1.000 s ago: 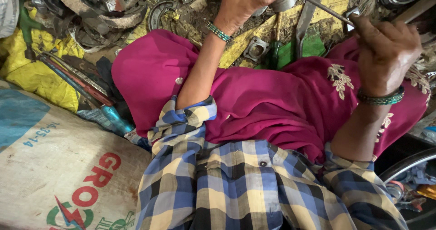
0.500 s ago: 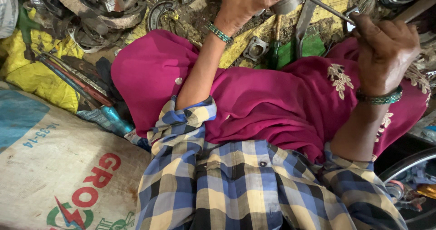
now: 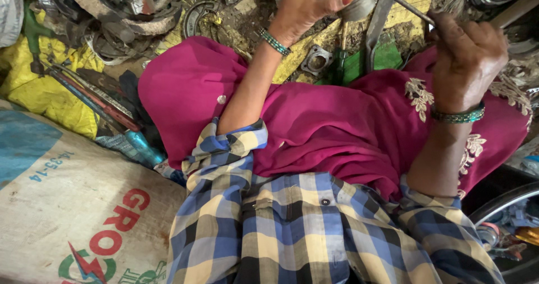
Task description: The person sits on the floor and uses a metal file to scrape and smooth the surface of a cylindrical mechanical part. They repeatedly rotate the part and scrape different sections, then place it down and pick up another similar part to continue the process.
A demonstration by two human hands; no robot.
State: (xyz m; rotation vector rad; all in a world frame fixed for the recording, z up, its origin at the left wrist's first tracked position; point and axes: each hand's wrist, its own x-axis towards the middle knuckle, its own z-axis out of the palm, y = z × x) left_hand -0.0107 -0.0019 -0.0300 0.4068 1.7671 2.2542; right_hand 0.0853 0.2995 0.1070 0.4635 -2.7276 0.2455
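My left hand (image 3: 307,3) is at the top middle, fingers wrapped around a small grey metal cylinder (image 3: 359,2) that is partly cut off by the frame edge. My right hand (image 3: 467,59) is at the upper right, closed on a thin metal rod (image 3: 400,2) that slants up and left to the cylinder. Both wrists wear green bead bangles. My lap is covered by magenta cloth (image 3: 314,121) with pale embroidery, and my checked shirt sleeves are rolled up.
Worn metal parts and rubber rings (image 3: 120,6) lie at the top left. A square metal flange (image 3: 317,60) and a green-handled tool (image 3: 342,65) lie on the ground ahead. A printed sack (image 3: 67,205) fills the lower left; long tools rest on yellow plastic (image 3: 50,93). A wheel rim (image 3: 505,205) curves at the right.
My right hand has crept slightly left and up along the rod. My left hand keeps its hold on the cylinder, shifted slightly toward the top edge.
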